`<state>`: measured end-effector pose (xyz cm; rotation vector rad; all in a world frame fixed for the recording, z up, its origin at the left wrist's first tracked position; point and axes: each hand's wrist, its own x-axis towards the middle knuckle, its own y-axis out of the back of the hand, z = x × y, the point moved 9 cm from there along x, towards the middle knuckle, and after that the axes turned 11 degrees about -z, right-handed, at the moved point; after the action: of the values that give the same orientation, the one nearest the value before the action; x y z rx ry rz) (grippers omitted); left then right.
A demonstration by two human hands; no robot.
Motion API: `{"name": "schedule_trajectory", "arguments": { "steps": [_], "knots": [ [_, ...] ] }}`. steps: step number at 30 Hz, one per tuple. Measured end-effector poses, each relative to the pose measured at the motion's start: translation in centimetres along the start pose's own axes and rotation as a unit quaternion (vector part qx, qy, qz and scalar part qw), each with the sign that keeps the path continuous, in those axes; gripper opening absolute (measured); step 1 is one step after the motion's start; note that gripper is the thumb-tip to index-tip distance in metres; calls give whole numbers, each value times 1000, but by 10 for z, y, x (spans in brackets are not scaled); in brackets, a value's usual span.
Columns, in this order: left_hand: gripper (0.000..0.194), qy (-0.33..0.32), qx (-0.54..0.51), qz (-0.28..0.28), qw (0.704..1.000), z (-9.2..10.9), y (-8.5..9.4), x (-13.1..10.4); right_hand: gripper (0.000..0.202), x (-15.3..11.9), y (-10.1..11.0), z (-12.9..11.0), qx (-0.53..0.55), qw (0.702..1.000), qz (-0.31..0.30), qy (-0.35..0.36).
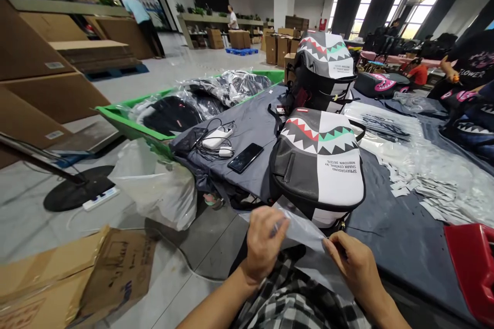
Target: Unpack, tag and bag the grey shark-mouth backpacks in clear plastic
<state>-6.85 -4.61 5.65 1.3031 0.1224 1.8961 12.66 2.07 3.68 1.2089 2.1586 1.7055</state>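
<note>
Between my two hands a clear plastic bag (303,229) is stretched above my lap. My left hand (264,241) is curled closed on its left side. The thumb and fingers of my right hand (349,252) pinch the bag's edge on the right. Just beyond my hands a black, grey and white backpack (339,164) lies on the cloth-covered table (247,180), its shark-mouth print facing up. Behind it more backpacks of the same print (328,59) are stacked. A black phone (246,158) rests left of the near backpack.
A white power strip (216,136) with cables lies near the phone. Bagged backpacks fill a green-rimmed bin (154,136) at left. Small white packets (436,193), clear bags (378,118) and a red plastic container (473,267) are at right. A cardboard box (111,272) stands lower left. Other people work in the background.
</note>
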Motion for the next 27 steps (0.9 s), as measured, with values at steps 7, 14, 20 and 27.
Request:
{"name": "schedule_trajectory", "arguments": {
  "steps": [7,14,20,27],
  "knots": [
    [12,-164,-25,-150,975,40,-46,12,35,4,5,-11,-64,997,5,44],
    [25,-237,-39,-191,952,24,-61,1,30,-10,2,11,6,999,-32,-4],
    [11,-268,-83,-176,944,18,-57,-6,35,-55,-1,76,228,947,-87,-210],
    [33,-283,-101,-191,934,13,-55,-13,43,-45,9,107,311,898,122,-286]
  ]
}}
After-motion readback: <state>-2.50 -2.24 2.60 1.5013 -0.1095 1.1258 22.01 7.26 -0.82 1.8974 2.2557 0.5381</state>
